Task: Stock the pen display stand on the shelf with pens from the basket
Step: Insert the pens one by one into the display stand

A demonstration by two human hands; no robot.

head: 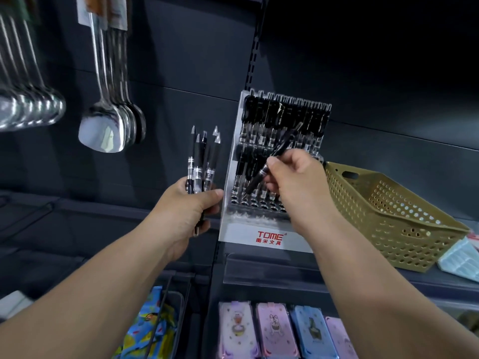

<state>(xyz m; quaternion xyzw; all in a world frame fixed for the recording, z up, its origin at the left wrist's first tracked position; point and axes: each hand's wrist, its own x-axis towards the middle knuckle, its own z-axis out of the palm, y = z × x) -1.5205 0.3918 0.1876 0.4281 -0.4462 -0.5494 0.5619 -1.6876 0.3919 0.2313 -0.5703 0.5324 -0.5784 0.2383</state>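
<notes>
Nearest the camera, patterned cases [272, 330] lay on the lower tier. Above them, the left grip [191, 203] was clenched round a spare bundle of pens [201, 161], tips up. It held them just beside the display stand [259, 237], probably to keep stock within reach. The right grip [298, 177] pinched a single pen [274, 159] between thumb and fingers. The pen was slanted, with its lower end over the front rows of holes, apparently for insertion. The stand stood on the shelf [272, 270]; its upper rows were filled and its front holes largely vacant. The basket [388, 216] sat just beside the stand's right side, contents not visible. Spoons [108, 125] hung against the rear panel.
</notes>
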